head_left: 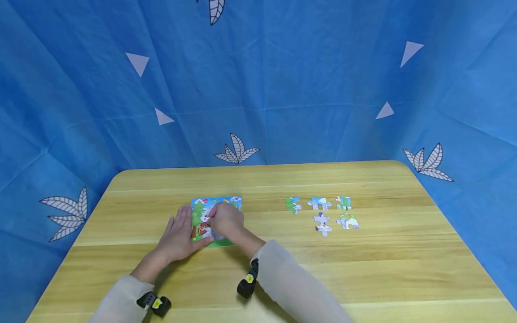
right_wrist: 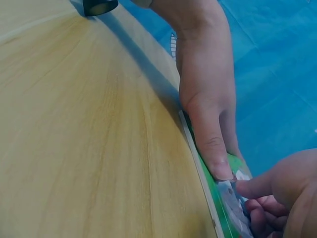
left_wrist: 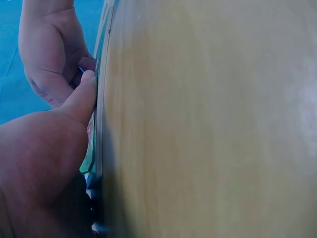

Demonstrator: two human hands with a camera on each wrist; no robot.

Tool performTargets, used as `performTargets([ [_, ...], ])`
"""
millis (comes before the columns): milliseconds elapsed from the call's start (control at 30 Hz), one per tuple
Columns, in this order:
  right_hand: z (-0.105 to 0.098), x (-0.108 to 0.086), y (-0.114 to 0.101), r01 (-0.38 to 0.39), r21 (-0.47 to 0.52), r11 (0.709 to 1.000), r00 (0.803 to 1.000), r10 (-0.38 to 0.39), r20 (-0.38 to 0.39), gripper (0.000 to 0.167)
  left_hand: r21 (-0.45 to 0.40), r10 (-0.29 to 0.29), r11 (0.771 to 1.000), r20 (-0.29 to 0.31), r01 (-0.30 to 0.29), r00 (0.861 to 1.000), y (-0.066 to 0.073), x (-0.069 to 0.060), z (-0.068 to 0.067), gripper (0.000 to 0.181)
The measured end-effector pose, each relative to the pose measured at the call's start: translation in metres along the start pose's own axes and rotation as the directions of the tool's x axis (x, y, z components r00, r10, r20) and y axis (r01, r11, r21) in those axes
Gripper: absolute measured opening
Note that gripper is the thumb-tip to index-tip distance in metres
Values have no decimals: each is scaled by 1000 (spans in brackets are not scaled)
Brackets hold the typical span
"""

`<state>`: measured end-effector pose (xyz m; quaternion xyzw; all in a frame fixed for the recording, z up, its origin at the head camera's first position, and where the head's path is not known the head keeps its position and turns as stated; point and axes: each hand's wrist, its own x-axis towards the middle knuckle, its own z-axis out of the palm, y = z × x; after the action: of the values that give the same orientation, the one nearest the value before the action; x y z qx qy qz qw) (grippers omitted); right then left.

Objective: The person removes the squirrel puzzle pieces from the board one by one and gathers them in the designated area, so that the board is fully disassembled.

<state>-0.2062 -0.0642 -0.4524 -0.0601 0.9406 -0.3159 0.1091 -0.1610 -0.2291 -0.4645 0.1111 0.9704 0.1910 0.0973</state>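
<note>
A colourful jigsaw puzzle point(head_left: 198, 213) with a cartoon animal picture lies on the left part of the table, partly covered by both hands. My left hand point(head_left: 179, 237) rests along its left side, fingers straight and thumb stretched over the lower edge. Above the middle of the picture, my right hand point(head_left: 227, 220) has its fingers curled and pinches a puzzle piece point(left_wrist: 82, 69), of which only a thin blue edge shows in the left wrist view. In the right wrist view the left thumb point(right_wrist: 218, 163) presses on the puzzle's border close to the right thumb.
Several loose puzzle pieces lie to the right in two rows, among them a green corner piece point(head_left: 291, 204), a blue-topped piece point(head_left: 320, 204) and a pale one point(head_left: 322, 223) below. The wooden table point(head_left: 383, 264) ends at a blue patterned curtain point(head_left: 307, 89).
</note>
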Motion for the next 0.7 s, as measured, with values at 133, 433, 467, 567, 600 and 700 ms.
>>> performTargets([
  [133, -1, 0, 1, -17, 54, 998, 1000, 17, -9, 17, -20, -24, 1000, 17, 24, 1000, 2, -2, -2, 123],
  [433, -4, 1, 2, -31, 150, 988, 1000, 31, 3, 14, -33, -1, 999, 1, 1, 1000, -11, 1, 7, 126],
  [467, -4, 1, 3, -32, 159, 987, 999, 32, 4, 14, -28, 0, 1000, 0, 0, 1000, -13, 2, 9, 126],
  [567, -4, 1, 4, -41, 188, 981, 999, 41, 4, 13, -25, -1, 1000, 2, 1, 1000, -17, 5, 13, 125],
  [600, -4, 1, 4, -45, 200, 979, 999, 45, 6, 12, -29, 1, 1000, 2, -1, 1000, -18, 5, 13, 125],
  [700, -5, 0, 4, -50, 234, 971, 999, 49, 9, 12, -29, -8, 1000, 13, 8, 1000, -17, 5, 12, 126],
])
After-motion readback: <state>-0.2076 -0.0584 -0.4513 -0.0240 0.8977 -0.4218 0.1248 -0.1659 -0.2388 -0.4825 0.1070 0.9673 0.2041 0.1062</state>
